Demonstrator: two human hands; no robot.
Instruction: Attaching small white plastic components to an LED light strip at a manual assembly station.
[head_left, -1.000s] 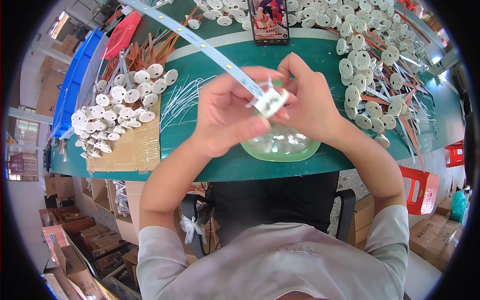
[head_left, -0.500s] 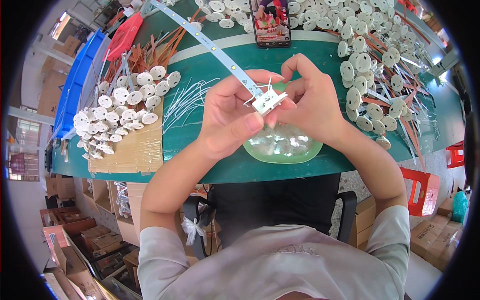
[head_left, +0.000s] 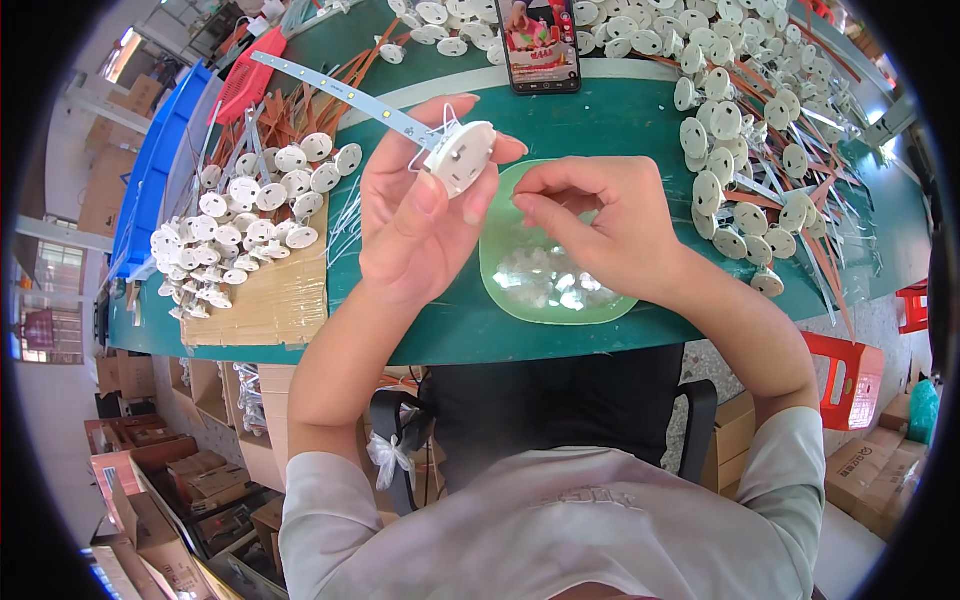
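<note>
A round white plastic cap (head_left: pixel 463 160) with slots, joined to a pale LED strip board (head_left: pixel 345 95) and thin white wires, is gripped by my left hand (head_left: pixel 410 215). Its strip points up and to the left, and the cap's slotted face is turned toward me. Over a green bowl (head_left: pixel 560 317) of small clear pieces (head_left: pixel 550 275) hovers my right hand (head_left: pixel 600 215), thumb and forefinger pinched together. Whether anything small sits in that pinch is hidden. Loose white wires (head_left: pixel 345 225) lie on the green table left of my left hand.
Similar capped strips lie piled on cardboard (head_left: pixel 285 305) at left, with another large pile (head_left: pixel 725 120) at right. A phone (head_left: pixel 540 50) stands at the back. A blue bin (head_left: pixel 155 170) and red basket (head_left: pixel 250 75) are far left; a red stool (head_left: pixel 845 380) is lower right.
My left hand has moved left with the capped strip, turning the cap's round face toward me. My right hand has come away from the cap and closed in a pinch over the bowl.
</note>
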